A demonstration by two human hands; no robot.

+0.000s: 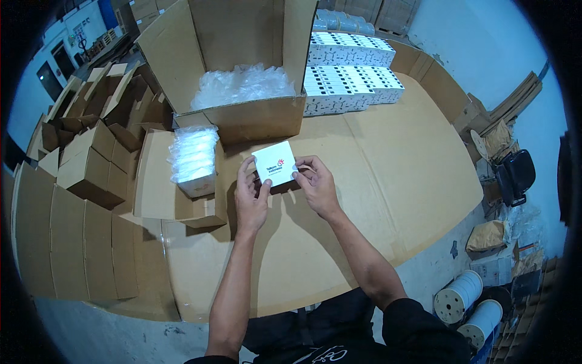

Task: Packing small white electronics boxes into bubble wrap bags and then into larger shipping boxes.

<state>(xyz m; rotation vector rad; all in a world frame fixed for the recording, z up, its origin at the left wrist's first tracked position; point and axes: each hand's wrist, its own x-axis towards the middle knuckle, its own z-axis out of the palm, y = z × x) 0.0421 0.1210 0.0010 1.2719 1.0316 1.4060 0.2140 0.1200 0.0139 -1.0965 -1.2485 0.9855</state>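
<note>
A small white square box (274, 162) with a red and black print on its top is held up over the cardboard-covered table. My left hand (250, 197) grips its left side, thumb at the lower left corner. On the opposite side my right hand (317, 187) pinches the right edge between thumb and fingers. Just left of my hands stands an open cardboard carton (202, 213). Inside it sits a row of bubble-wrapped packs (193, 153). Behind that, a large open carton (254, 115) contains a heap of clear bubble wrap (242, 85).
Stacked white boxes (351, 91) stand at the back right of the table (364, 182). Folded and open brown cartons (85, 230) crowd the left side. Right of the table are a black chair (515, 176) and cable spools (459, 295) on the floor.
</note>
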